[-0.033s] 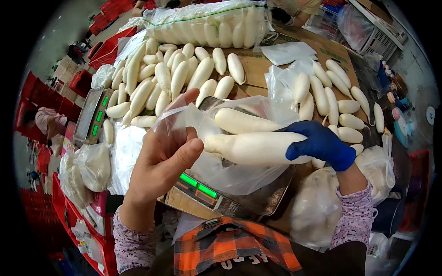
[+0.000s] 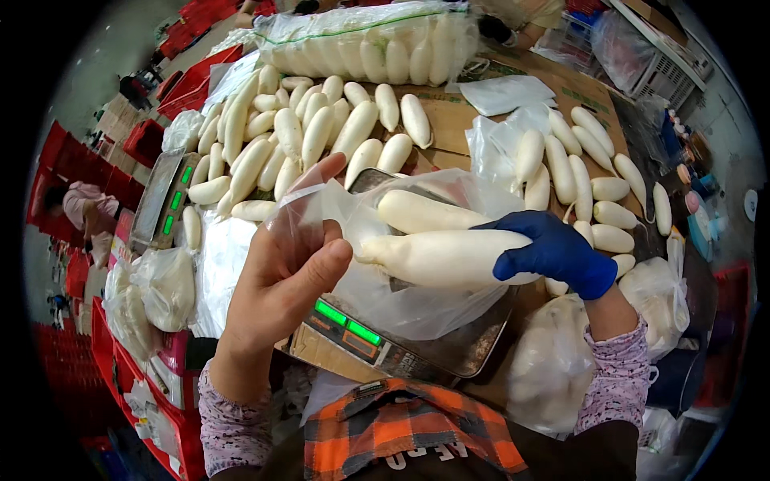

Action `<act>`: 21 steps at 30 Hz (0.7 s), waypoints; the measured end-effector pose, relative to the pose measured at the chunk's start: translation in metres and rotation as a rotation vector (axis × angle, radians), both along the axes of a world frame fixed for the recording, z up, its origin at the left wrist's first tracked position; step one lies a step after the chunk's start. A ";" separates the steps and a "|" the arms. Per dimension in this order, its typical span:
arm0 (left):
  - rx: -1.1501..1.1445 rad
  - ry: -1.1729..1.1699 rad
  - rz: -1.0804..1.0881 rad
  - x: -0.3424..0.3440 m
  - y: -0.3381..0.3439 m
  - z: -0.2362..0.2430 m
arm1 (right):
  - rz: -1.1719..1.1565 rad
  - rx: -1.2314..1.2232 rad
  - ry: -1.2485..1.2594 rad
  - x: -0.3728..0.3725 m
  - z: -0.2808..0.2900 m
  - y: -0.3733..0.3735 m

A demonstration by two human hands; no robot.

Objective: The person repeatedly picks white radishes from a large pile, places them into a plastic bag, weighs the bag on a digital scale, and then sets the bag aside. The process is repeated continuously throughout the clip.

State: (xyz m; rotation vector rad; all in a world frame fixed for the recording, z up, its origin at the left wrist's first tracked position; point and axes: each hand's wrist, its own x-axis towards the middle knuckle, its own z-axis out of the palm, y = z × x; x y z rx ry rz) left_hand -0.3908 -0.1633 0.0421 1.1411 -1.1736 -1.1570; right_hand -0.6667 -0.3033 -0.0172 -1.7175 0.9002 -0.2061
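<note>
Two radishes (image 2: 437, 240) in clear bag (image 2: 401, 297), both hands gripping.

Two radishes (image 2: 437, 240) in a clear bag (image 2: 417, 301) above the scale (image 2: 401, 341) at centre, loose radish heap (image 2: 305, 136) on the counter (image 2: 457, 120) at 12 o'clock, second scale (image 2: 164, 200) at 9 o'clock, filled bags (image 2: 156, 293) at 8 o'clock.

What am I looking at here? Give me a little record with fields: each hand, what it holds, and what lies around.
Left hand: bare, pinches the open edge of a clear plastic bag
Right hand: in a blue glove, grips a long white radish at the bag's mouth
In the bag: a second radish
Under the bag: a scale with a green lit display
Behind: loose white radishes piled on cardboard
Left side: another scale, red crates
</note>
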 end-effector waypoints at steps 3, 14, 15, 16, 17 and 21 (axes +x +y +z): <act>0.004 0.036 0.020 0.010 0.006 0.000 | 0.054 -0.403 0.042 0.019 -0.007 0.006; -0.268 -0.016 0.099 0.007 0.009 0.003 | 0.031 -0.810 -0.299 0.063 -0.056 0.018; -0.324 -0.016 0.162 0.010 0.011 0.005 | 0.009 -0.533 -0.329 0.054 -0.061 0.017; -0.349 -0.080 0.148 0.016 0.015 0.012 | 0.050 -0.532 -0.228 0.050 -0.058 0.018; -0.377 -0.145 0.132 0.023 0.018 0.020 | 0.090 -0.531 -0.127 0.044 -0.049 0.019; -0.303 -0.151 -0.042 0.006 0.027 0.030 | 0.153 -0.522 -0.010 0.006 -0.060 0.034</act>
